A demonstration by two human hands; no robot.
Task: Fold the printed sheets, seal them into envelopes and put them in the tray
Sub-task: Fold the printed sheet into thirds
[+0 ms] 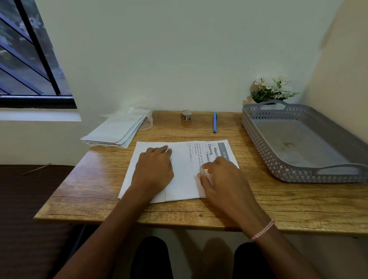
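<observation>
Item: printed sheet point(187, 173), mid-desk point(100, 182), first fold in hand — left hand point(153, 169) flat, pinning the blank panel; right hand point(221, 180) fingertips pressing the crease, grasping nothing. Envelopes point(116, 130) stacked far left; tray point(302, 141) at right, holding no envelopes. Next, likely: second fold, edges squared.

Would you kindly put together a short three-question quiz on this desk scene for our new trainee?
1. True or false: the tray already holds a sealed envelope.
2. Which lies nearer the tray: the pen or the stack of envelopes?
3. What are both hands, left and right, pressing on?

Key:
1. False; nothing lies in it.
2. The pen.
3. The printed sheet, partly folded over on the table.
</observation>
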